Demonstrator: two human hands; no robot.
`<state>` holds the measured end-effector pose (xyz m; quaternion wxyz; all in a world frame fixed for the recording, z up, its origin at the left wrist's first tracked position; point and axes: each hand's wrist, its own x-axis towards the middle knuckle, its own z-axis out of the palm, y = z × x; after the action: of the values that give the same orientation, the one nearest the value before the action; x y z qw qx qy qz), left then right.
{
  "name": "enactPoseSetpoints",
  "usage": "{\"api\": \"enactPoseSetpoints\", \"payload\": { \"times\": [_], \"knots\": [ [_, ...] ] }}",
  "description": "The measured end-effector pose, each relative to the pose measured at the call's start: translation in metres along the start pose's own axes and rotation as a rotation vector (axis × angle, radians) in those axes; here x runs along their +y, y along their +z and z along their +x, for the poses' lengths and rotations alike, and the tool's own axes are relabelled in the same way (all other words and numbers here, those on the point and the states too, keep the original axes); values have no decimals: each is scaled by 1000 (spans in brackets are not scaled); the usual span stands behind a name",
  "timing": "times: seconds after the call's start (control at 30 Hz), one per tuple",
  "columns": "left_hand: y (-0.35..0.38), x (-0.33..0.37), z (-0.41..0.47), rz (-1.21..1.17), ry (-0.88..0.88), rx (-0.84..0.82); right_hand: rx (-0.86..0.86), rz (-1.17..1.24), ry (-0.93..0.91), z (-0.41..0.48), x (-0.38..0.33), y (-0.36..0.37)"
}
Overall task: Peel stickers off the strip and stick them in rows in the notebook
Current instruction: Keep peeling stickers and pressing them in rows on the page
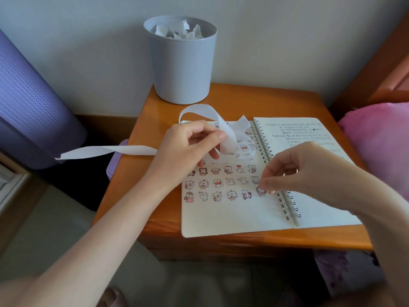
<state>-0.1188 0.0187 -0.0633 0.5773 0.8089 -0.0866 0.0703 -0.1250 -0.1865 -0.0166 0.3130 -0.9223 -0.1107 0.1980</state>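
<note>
A spiral notebook [221,218] lies open on the wooden table [243,100]. Rows of small bear stickers cover its left page. My left hand [188,147] hovers over the upper part of that page, pinching a long white sticker strip [230,140] that loops above the page and trails off to the left past the table edge. My right hand [294,169] reaches across the spiral binding, thumb and forefinger pinched on a small pink sticker [261,192] at the right end of the bottom row, touching the page.
A grey bin [181,69] holding crumpled white backing paper stands at the table's back edge. A purple rolled mat [28,103] leans at the left. A pink cushion [380,138] sits at the right. The right page carries handwriting.
</note>
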Motion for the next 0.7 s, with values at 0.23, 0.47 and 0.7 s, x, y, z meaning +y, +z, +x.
{"api": "enactPoseSetpoints", "payload": {
  "times": [0.23, 0.47, 0.7],
  "knots": [
    [0, 0, 0, 0, 3, -2, 31, -28, -15, 1, 5, 2],
    [0, 0, 0, 1, 5, -1, 68, -60, -9, 2, 4, 5],
    [-1, 0, 0, -2, 5, -2, 63, -85, -1, 2, 4, 5]
  ]
}}
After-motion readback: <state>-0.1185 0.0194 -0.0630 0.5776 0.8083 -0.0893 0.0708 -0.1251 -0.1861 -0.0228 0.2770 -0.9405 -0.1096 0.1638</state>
